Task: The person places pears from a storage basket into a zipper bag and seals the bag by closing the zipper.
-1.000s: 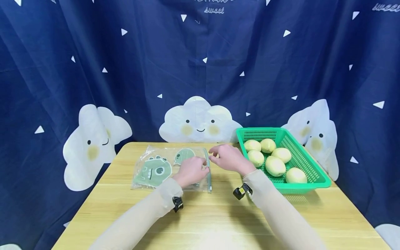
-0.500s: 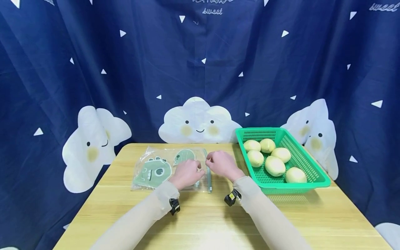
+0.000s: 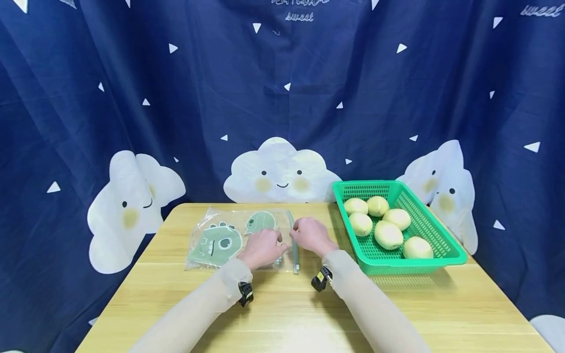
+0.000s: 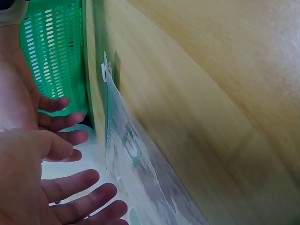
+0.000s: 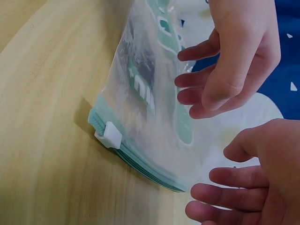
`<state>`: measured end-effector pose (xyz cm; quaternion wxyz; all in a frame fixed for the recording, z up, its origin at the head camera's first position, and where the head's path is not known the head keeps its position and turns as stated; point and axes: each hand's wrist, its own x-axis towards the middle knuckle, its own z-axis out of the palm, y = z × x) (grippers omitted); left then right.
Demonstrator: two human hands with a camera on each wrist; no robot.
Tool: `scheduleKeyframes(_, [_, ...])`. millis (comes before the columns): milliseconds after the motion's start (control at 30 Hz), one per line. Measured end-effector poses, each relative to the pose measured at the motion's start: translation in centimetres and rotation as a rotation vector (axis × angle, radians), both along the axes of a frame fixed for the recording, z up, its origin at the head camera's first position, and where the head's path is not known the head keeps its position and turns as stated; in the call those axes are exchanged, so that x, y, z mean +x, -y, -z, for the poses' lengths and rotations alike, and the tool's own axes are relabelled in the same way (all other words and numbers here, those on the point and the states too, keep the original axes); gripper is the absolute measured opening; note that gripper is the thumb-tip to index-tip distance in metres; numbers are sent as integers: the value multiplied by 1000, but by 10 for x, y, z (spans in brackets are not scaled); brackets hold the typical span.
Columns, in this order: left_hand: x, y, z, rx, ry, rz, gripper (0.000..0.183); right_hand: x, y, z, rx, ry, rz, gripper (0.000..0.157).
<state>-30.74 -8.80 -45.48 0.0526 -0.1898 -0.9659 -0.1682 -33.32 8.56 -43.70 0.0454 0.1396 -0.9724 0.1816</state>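
A clear zip bag (image 3: 216,245) with green cartoon monster prints lies flat on the table, its green zip strip (image 3: 295,252) on the right side. My left hand (image 3: 261,247) hovers over the bag's right part, fingers loosely bent around nothing. Just right of it, my right hand (image 3: 313,235) is at the zip strip, its fingertips above or beside the edge; in the head view contact is hard to tell. In the right wrist view, a white slider (image 5: 110,136) sits at the near end of the strip, and the right hand's fingers (image 5: 229,197) are spread apart, holding nothing.
A green plastic basket (image 3: 410,262) stands at the right of the table, holding several pale yellow oval fruits (image 3: 388,234). The wooden table (image 3: 282,314) extends toward me. Behind it hangs a dark blue curtain (image 3: 203,98) with cloud prints.
My right hand has moved left and toward me, from near the basket to the zip strip. My left hand has shifted slightly left and toward me. The bag has barely moved.
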Motion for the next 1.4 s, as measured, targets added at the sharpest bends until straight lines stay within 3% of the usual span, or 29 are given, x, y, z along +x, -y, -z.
scheduleKeyframes(333, [0,4,2,-29,67,-30,31,-12,12,8,41,147,34,34])
scheduleKeyframes(500, [1,5,7,-40,106,-30,28,-14,14,11,30,158,44,26])
scheduleKeyframes(800, [1,4,11,-73,103,-25,23,-18,14,16,-16,169,62,10])
scheduleKeyframes(1000, [1,4,13,-116,72,-21,23,-18,15,17,-82,121,34,39])
scheduleKeyframes(1200, [0,5,15,-119,54,-36,21,-15,18,15,-184,98,-5,45])
scheduleKeyframes(1400, [-1,5,13,-49,64,-15,19,-10,17,10,-328,141,-64,54])
